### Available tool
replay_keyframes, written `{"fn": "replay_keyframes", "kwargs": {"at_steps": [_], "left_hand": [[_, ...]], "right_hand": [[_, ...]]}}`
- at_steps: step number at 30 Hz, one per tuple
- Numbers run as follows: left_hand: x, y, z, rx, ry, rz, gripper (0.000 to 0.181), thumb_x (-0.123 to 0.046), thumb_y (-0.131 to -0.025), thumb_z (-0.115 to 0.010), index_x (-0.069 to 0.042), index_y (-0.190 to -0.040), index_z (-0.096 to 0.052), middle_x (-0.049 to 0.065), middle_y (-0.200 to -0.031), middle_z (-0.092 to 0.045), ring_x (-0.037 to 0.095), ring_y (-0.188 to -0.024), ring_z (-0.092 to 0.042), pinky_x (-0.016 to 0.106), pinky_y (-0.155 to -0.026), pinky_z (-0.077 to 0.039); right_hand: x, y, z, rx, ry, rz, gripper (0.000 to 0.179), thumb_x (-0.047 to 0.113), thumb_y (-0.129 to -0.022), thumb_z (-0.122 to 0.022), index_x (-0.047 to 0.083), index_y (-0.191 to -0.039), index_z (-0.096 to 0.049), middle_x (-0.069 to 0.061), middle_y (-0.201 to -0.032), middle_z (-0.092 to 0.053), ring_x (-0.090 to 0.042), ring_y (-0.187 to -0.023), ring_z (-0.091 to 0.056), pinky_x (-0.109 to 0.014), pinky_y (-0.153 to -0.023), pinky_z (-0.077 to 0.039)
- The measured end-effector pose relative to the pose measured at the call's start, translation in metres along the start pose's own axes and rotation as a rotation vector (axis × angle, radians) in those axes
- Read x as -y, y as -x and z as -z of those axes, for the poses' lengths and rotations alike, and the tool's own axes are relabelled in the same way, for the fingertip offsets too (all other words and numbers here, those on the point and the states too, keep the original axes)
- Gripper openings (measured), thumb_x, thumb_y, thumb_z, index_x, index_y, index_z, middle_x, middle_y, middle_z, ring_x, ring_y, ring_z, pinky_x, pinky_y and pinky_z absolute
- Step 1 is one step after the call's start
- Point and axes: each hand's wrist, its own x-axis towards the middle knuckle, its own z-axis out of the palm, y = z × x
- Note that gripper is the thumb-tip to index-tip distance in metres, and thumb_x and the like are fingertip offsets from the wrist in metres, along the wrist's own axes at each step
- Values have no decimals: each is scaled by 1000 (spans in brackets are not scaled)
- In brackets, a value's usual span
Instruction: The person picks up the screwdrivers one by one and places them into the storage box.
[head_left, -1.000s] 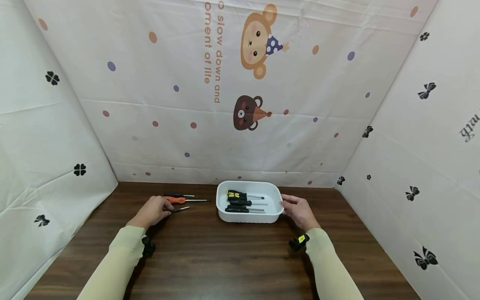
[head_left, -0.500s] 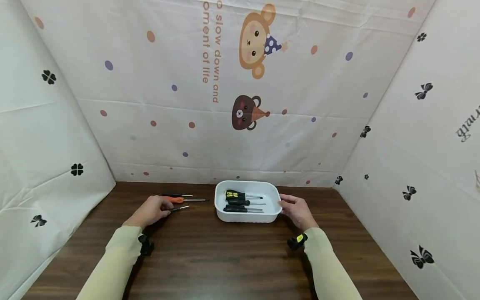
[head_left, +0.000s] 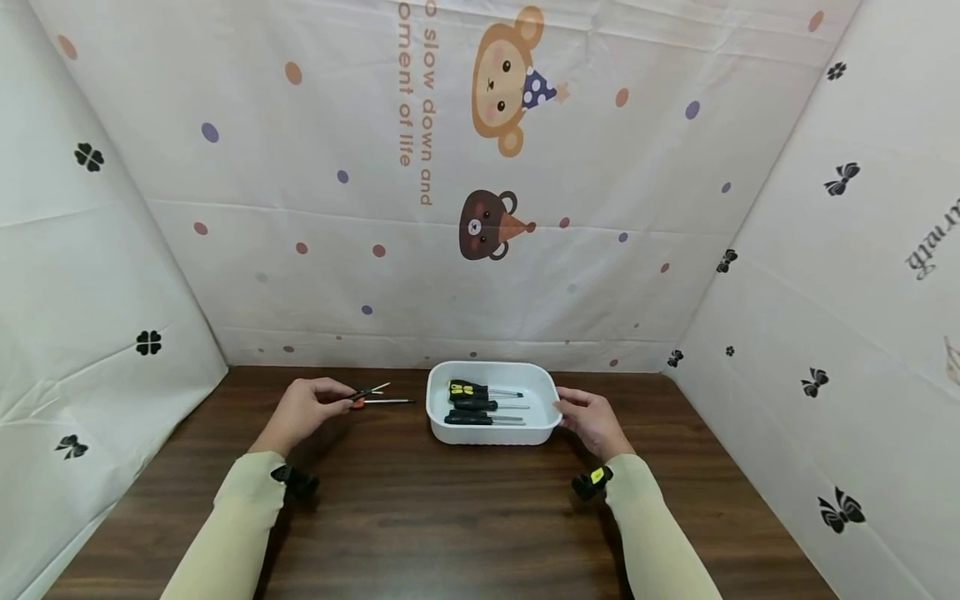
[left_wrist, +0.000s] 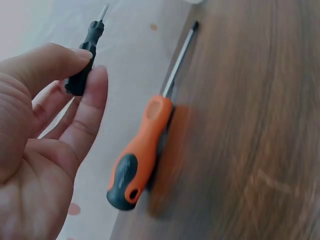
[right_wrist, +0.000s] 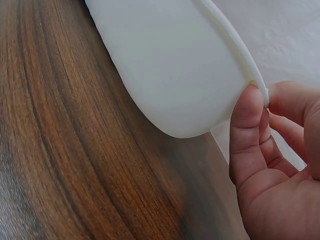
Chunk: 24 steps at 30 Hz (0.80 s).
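Observation:
My left hand (head_left: 306, 410) pinches a small black screwdriver (left_wrist: 86, 62) by its handle, thumb against fingers, with the thin metal shaft pointing away. Below it an orange screwdriver (left_wrist: 142, 150) with a dark grip end lies on the table; in the head view my fingers cover most of its handle. At the right end of the white plastic tray (head_left: 491, 436), my right hand (head_left: 594, 423) holds the rim between thumb and fingers. Inside the tray lie a yellow-and-black screwdriver (head_left: 467, 390) and several black-handled screwdrivers (head_left: 472, 406), their shafts pointing right.
A dark wooden table (head_left: 435, 517) carries everything. Behind it stands a white patterned sheet (head_left: 360, 275), and similar sheets rise at the left and right sides. The tray sits near the table's back edge.
My left hand has picked the small black screwdriver up off the table, lifting it back over the orange one. My right hand keeps its hold on the tray; the head view has shifted slightly.

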Motion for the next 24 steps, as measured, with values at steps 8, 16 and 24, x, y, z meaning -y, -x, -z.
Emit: {"fn": "replay_keyframes", "kwargs": {"at_steps": [8,16,24], "left_hand": [[-14,-5,-8,-30,166,-16,20,-14,-90,-80,-8,-109,-80,14,-114,-75,23,-94,-77,24,-81,-59],[-26,-13,-18,-63,238,-47,20,-10,-89,-80,-1,-107,-79,20,-117,-73,21,-86,-77,40,-76,-63],[-38,-17,-26,-73,176,-77,18,-22,-89,-82,-13,-104,-83,12,-120,-75,13,-95,-74,41,-76,-63]], "right_hand": [[1,1,-1,3,19,-6,48,6,-96,-71,-6,-141,-58,-23,-136,-64,-11,-80,-67,-23,-74,-60],[3,0,1,3,24,-5,49,6,-95,-72,-6,-141,-58,-25,-138,-62,-11,-80,-68,-24,-74,-60],[3,1,-1,10,23,-8,48,5,-96,-70,-6,-141,-57,-26,-139,-61,-12,-81,-68,-24,-74,-60]]}}
